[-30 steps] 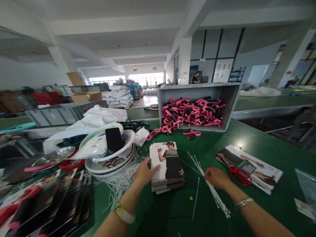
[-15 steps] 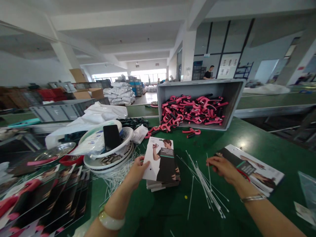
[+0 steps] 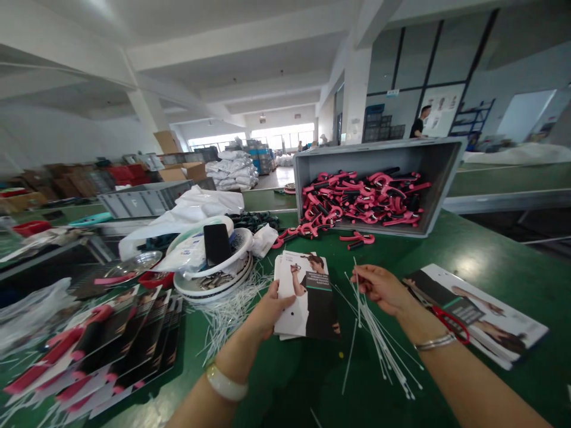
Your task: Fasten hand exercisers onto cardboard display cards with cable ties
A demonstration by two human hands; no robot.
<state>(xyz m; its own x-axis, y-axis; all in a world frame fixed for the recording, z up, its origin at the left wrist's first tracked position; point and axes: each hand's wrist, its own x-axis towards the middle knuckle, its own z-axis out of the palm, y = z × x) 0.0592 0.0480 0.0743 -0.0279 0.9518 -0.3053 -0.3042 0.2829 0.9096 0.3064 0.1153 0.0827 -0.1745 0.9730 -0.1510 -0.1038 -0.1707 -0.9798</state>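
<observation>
My left hand (image 3: pixel 266 310) grips the left edge of a printed card (image 3: pixel 307 297), thumb on its face, fingers underneath. The card lies over a small pile of similar cards. In my right hand (image 3: pixel 379 288) a thin white cable tie (image 3: pixel 358 303) is pinched between thumb and fingertips, hanging nearly upright. Below that hand, loose cable ties (image 3: pixel 388 356) are spread on the green table. Red-handled scissors (image 3: pixel 450 324) rest on a second stack of cards (image 3: pixel 495 315), right of my right wrist.
A grey crate (image 3: pixel 446 184) tipped toward me holds many pink-and-black hand grips (image 3: pixel 366 196). White basins (image 3: pixel 243 241) with a black phone (image 3: pixel 217 244) stand at left. Carded hand grips (image 3: pixel 102 351) lie in a row at front left. A person (image 3: pixel 418 123) is in the background.
My view has turned slightly left. The right hand, with the cable tie, has come closer to the card in my left hand. The card has shifted a little relative to the pile.
</observation>
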